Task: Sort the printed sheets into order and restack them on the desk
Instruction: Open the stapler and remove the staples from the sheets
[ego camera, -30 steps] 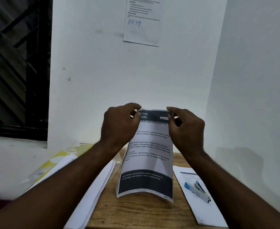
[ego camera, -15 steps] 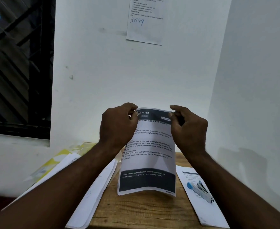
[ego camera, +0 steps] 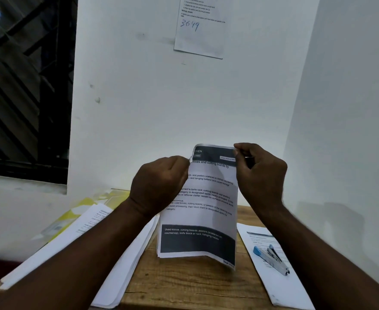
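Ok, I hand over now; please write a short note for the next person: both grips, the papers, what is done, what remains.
Left grip pinches the upper left edge of the white printed sheets with dark header and footer bands; right grip pinches their top right corner. They stand upright over the brown wooden desk.
A thick white paper stack lies on the left; a printed sheet under the blue stapler lies on the right.
Done: unclear, page order unreadable. Left: lay down held sheets, restack all.
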### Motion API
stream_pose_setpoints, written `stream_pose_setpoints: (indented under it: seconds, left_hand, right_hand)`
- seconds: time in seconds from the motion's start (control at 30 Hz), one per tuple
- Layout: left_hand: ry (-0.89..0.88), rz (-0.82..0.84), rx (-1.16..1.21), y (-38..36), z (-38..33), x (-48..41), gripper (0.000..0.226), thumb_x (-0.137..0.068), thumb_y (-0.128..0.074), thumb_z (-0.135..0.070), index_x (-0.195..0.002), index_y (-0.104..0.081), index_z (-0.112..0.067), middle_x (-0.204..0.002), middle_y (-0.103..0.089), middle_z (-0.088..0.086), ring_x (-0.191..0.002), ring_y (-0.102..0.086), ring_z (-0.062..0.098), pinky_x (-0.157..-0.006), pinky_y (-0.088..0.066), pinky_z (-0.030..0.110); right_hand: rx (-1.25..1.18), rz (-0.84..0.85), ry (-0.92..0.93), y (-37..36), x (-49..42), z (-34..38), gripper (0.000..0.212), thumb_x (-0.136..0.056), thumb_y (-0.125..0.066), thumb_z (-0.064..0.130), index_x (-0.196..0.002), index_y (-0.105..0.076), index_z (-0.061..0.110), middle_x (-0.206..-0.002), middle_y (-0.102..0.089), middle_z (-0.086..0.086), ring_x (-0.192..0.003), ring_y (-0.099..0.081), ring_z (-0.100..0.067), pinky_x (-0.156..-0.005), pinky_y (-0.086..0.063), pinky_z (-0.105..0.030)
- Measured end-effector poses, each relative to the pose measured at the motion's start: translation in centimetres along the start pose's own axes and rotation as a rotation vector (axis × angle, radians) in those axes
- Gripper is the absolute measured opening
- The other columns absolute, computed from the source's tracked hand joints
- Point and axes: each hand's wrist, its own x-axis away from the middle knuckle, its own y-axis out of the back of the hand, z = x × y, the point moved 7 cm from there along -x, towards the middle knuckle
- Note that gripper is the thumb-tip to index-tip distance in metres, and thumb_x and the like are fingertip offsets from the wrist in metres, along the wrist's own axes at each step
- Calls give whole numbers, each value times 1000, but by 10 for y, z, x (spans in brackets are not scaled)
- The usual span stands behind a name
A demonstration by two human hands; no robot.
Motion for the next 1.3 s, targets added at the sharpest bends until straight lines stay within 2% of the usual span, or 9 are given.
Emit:
stream_pose_setpoints:
  seconds: [0.2,0.3,0.37,0.43,0.53,0.6,0.7,0.97,1.3]
  left_hand:
    - [-98,-26,-5,4,-8,0,7,-95,-69,-11,-100,-74,-11,-89,-74,5,-66,-66,31,-52,-52,42]
    - [-84,-58,-1,7,-9,-1,9,-96,-70,-12,-103,-75,-11,-82,-71,4,-62,-63,29,-50,-49,38]
    - [34,-74,33,8,-5,-2,10,-99,-67,-18,-108,-69,-15,-73,-67,1,-58,-62,27,-50,-46,36]
    - [269,-87,171,6,5,1,17,-98,-70,-21,-115,-64,-19,-80,-75,-3,-64,-70,21,-57,-54,35]
    - [606,-150,348,3,20,9,18,-91,-76,-17,-109,-75,-20,-89,-79,-7,-75,-75,10,-72,-60,36]
    - [678,-181,381,2,21,12,15,-89,-77,-15,-103,-81,-21,-90,-80,-9,-76,-72,5,-75,-59,33]
    - [645,-190,380,0,18,13,17,-88,-75,-12,-102,-82,-19,-94,-80,-8,-77,-73,9,-76,-59,33]
    - [310,-144,252,-2,10,11,16,-91,-71,-4,-103,-81,-7,-100,-79,6,-88,-75,26,-81,-60,37]
    - [271,-154,252,-4,12,8,15,-92,-71,-4,-103,-82,-5,-100,-80,8,-88,-76,26,-82,-61,38]
  right_hand:
    - [1,-5,-7,-1,0,-1,13,-96,-75,15,-108,-80,14,-97,-80,5,-79,-70,-3,-76,-49,-8]
    - [-4,-1,-10,-2,1,0,13,-96,-75,15,-107,-80,14,-97,-80,5,-78,-70,-3,-76,-47,-6]
    - [-6,2,-6,-2,1,0,13,-96,-75,15,-107,-80,15,-97,-80,5,-78,-71,-4,-76,-49,-8]
    - [-6,0,-6,-2,1,0,13,-96,-75,15,-107,-80,15,-96,-80,6,-79,-72,-4,-76,-50,-10]
    - [-13,-10,-1,-2,0,1,12,-96,-75,16,-107,-80,15,-96,-80,6,-79,-72,-5,-75,-53,-14]
    - [-16,-11,4,-2,0,2,12,-96,-75,16,-107,-80,14,-96,-80,5,-79,-72,-5,-75,-52,-13]
    - [-14,-5,13,-1,1,4,12,-97,-74,16,-107,-80,14,-97,-80,5,-79,-72,-5,-74,-52,-13]
    - [-6,-8,18,0,2,2,12,-97,-75,17,-107,-79,13,-97,-80,4,-79,-73,-7,-73,-55,-21]
    - [1,-5,32,-2,3,4,12,-97,-75,16,-108,-79,13,-98,-80,3,-80,-73,-7,-75,-56,-21]
